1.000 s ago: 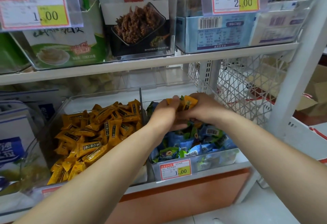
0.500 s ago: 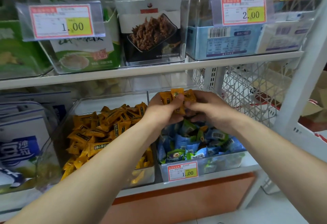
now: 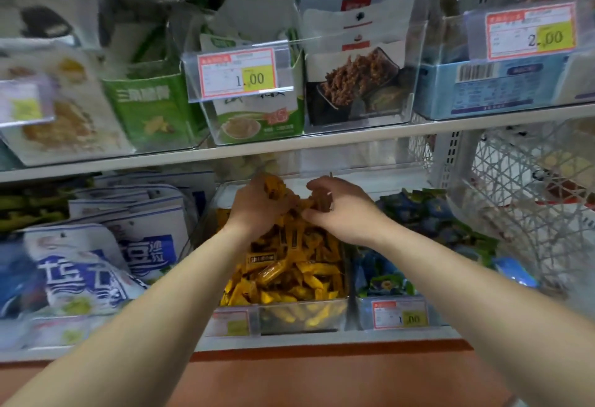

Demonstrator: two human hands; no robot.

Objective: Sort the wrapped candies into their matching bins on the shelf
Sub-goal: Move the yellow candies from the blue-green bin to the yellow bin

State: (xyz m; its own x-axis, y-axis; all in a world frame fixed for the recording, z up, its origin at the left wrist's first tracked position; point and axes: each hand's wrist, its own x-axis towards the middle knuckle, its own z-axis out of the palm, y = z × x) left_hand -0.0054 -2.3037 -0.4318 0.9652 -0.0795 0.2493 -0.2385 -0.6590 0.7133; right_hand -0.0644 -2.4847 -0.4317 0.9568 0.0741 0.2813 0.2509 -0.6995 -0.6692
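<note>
A clear bin [image 3: 302, 313] on the lower shelf is full of yellow wrapped candies [image 3: 289, 271]. Right of it stands a second clear bin [image 3: 363, 313] of blue and green wrapped candies [image 3: 428, 213]. Both hands are over the back of the yellow bin. My left hand [image 3: 257, 207] grips a bunch of yellow candies [image 3: 273, 187], with the wrappers sticking out above the fingers. Beside it, my right hand [image 3: 341, 210] has curled fingers and pinches a few yellow candies [image 3: 318, 204] at its fingertips. The two hands are almost touching.
White and blue snack bags [image 3: 96, 258] lie left of the yellow bin. The upper shelf edge [image 3: 322, 144] runs just above my hands, carrying clear boxes of snack packets and price tags [image 3: 238, 75]. A white mesh side panel [image 3: 515, 200] closes the shelf on the right.
Both hands have moved left with the yellow candies, from above the blue and green bin to above the yellow bin. The view has shifted left and closer.
</note>
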